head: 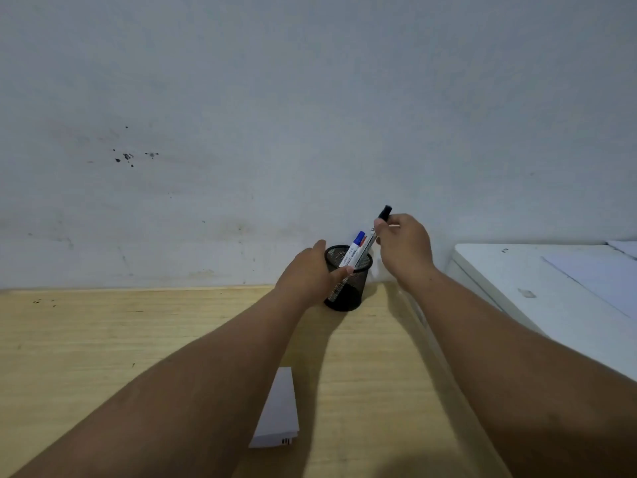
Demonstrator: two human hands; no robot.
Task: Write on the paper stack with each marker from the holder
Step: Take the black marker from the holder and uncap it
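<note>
A round black wire-mesh holder stands on a pale wood-grain desk, close against a scuffed, matte white wall. The left hand wraps the holder's side, thumb laid across the mesh near the rim, fingers curled round the far side and gripping it. The right hand hovers just above and to the right of the rim, fingertips pinched on a slim black-capped marker that slants up out of the holder. Beside it a second marker, white-barrelled with a blue cap, leans inside the mesh. A thin, flat white paper stack lies on the desk nearer the person, between the forearms, well apart from the holder. At right sits a smooth white box-shaped unit with sheets on top.
</note>
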